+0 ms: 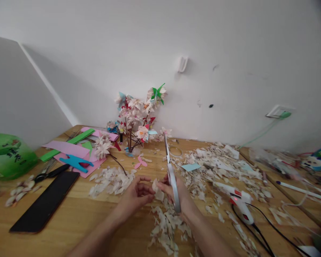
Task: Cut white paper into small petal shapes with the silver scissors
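Observation:
My right hand (178, 189) is closed around a pair of scissors (172, 178) with light grey handles, whose blades point up and away. Between that hand's thumb and fingertips is a pale, thin, petal-like piece (157, 192). Just left of the piece, my left hand (137, 192) has its fingers curved and apart, with nothing visible in them. Below the hands lie papery pale scraps (167, 226). A heap of similar petal-shaped pieces (112, 180) rests beyond my left hand, beside a twig bearing a pale flower (103, 146).
A flower arrangement on branches (136, 114) stands against the wall. Coloured paper sheets (66, 146), a black phone (46, 201) and a green bag (10, 157) are at left. To the right are scattered flakes (208, 167), a tape roll (176, 151) and a corded glue gun (239, 201).

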`<state>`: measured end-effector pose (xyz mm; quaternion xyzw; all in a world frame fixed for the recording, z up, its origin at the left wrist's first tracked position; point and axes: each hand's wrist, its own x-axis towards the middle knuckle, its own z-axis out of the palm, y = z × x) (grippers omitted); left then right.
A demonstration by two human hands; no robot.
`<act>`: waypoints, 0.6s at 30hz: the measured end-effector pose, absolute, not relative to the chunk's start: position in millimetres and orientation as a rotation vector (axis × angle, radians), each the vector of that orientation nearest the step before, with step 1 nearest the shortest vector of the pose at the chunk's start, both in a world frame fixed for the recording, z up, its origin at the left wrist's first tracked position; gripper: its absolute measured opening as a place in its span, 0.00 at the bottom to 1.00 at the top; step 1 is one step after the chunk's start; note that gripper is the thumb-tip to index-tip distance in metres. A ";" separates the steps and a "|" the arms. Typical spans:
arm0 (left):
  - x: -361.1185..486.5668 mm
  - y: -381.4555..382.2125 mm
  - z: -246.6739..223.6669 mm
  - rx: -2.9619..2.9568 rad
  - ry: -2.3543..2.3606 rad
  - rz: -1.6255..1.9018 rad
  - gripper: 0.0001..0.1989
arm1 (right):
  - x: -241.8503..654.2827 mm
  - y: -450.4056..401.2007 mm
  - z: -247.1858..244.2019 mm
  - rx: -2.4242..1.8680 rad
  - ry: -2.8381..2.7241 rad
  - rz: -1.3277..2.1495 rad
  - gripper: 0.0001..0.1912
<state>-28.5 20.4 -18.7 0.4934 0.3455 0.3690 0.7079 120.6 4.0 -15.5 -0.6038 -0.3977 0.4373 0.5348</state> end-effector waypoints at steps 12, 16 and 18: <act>-48.6 25.5 -49.4 1.421 1.040 0.859 0.09 | 65.0 76.3 -17.3 -1.553 -1.302 0.952 0.13; -46.6 21.9 -53.3 1.489 1.053 0.806 0.10 | 53.8 91.1 -23.8 -1.521 -1.390 0.996 0.13; -44.5 20.1 -53.1 1.510 1.052 0.790 0.11 | 51.2 94.8 -25.7 -1.500 -1.430 1.009 0.12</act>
